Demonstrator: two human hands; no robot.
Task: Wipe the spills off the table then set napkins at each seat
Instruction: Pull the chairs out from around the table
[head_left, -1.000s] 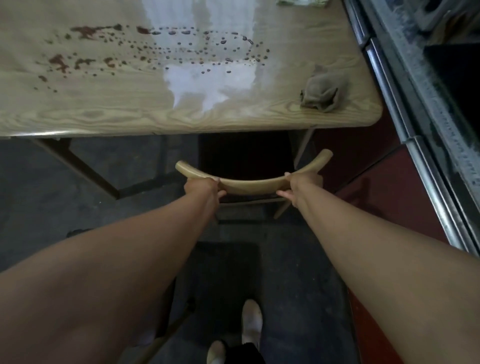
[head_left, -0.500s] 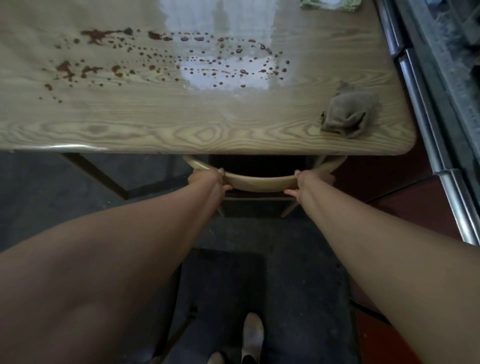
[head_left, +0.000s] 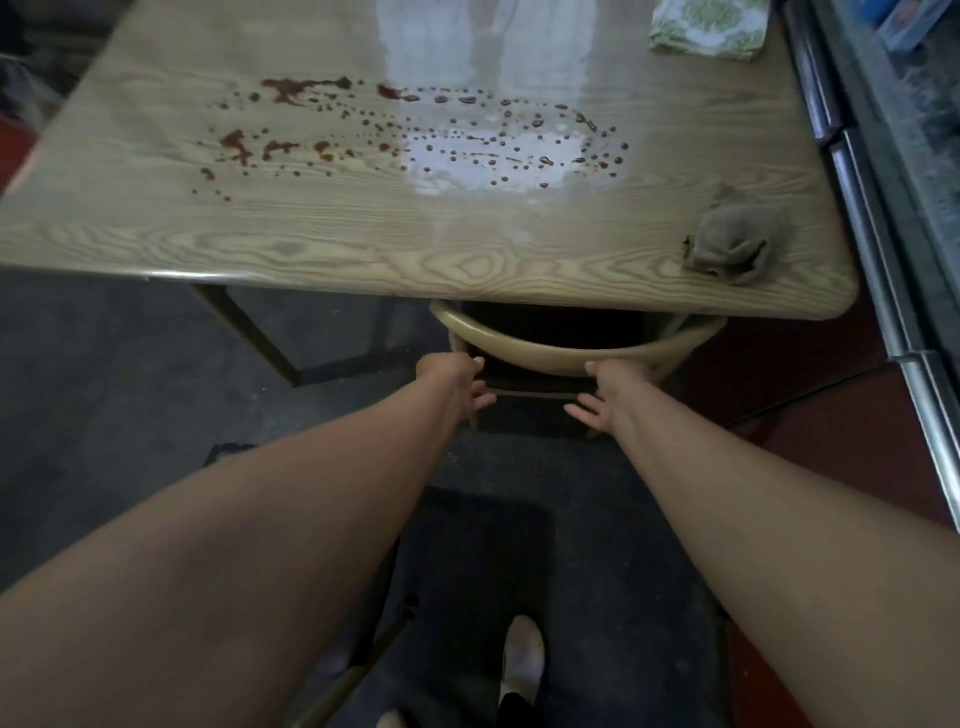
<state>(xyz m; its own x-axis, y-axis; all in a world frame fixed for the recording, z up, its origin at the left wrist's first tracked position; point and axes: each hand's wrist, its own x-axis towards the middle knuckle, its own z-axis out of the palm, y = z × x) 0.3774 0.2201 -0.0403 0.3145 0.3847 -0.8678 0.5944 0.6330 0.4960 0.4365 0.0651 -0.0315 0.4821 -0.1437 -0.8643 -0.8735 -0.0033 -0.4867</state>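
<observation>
**Two slack hands at the chair, spills unwiped**

Both of our hands are at the curved chair back, which is tucked under the near edge of the bench. Our left hand has its fingers relaxed and spread, one fingertip touching the rail. Our right hand is just as loose, thumb by the rail, gripping nothing. We judge the chair is tucked in so that we can stand close and reach across the top.

Reddish-brown spills lie scattered over the middle of the bench, partly in a bright glare. A crumpled grey cloth lies near the right front corner, handy for the wiping, which we reckon comes next. Patterned napkins lie at the far right corner, apart from the mess, probably to stay dry until the seats are set.
</observation>
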